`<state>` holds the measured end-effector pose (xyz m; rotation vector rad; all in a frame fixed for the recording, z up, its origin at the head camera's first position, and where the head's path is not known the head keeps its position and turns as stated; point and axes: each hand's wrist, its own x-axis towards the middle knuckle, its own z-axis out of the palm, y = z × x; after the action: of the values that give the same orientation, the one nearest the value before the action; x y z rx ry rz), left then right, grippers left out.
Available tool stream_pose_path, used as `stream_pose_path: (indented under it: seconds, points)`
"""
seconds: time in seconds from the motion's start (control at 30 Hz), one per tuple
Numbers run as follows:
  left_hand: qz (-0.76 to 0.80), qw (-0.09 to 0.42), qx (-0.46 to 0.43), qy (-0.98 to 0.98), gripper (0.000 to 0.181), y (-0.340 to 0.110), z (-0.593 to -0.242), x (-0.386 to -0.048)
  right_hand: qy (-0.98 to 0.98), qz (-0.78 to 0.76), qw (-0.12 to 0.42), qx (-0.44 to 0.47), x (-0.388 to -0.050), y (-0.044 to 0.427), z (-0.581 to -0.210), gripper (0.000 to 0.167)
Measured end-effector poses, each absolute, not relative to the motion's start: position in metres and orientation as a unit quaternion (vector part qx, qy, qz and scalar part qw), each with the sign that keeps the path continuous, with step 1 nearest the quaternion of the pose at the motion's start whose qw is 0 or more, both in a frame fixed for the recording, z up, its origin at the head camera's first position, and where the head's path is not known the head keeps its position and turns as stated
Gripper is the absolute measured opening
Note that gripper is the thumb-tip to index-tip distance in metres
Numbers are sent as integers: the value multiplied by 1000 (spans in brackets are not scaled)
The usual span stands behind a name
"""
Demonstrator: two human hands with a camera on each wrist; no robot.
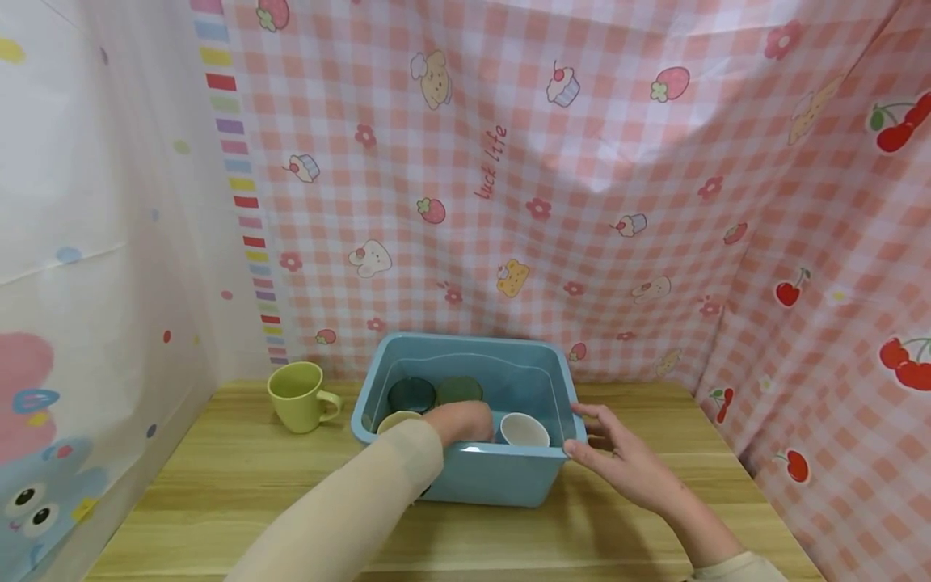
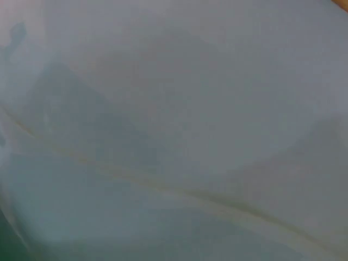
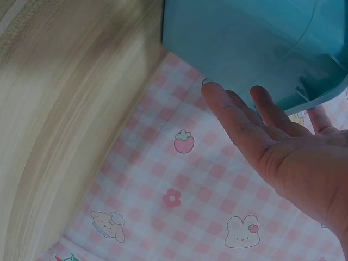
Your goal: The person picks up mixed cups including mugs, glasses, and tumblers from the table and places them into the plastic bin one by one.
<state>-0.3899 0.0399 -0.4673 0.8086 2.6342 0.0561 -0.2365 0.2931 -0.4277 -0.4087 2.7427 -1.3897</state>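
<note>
A light blue plastic bin [image 1: 473, 477] stands on the wooden table. My left hand [image 1: 465, 419] reaches over its front wall, wrist bent and fingers hidden inside, so what they touch does not show. Around it in the bin are a white-lined cup [image 1: 525, 430], a dark green round item [image 1: 411, 395], a duller green one [image 1: 460, 391] and a pale yellow rim [image 1: 396, 420] half covered by the sleeve. My right hand [image 1: 629, 465] rests against the bin's right rim, its fingers fairly straight along the outer side in the right wrist view. The left wrist view is blurred, without the hand.
A yellow-green mug [image 1: 300, 396] stands left of the bin, handle toward it. The wooden table [image 1: 240, 477] ends at a pink checkered cloth [image 1: 465, 267] hanging behind, with more cloth on both sides. The bin's back wall is close to the rear cloth.
</note>
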Motion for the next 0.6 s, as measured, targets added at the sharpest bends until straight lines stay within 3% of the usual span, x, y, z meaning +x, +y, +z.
stream_pose_path:
  seconds: [0.17, 0.33, 0.53, 0.6]
  points:
    - [64, 165, 279, 944, 21, 37, -478, -398, 882, -451, 21, -133, -237, 293, -428, 59]
    - [135, 160, 295, 932, 34, 28, -445, -374, 878, -455, 20, -147, -237, 293, -424, 59]
    - [287, 174, 261, 905, 13, 12, -399, -334, 878, -456, 21, -147, -237, 293, -423, 60]
    - [316, 175, 252, 898, 16, 7, -395, -331, 878, -454, 21, -146, -237, 293, -424, 60]
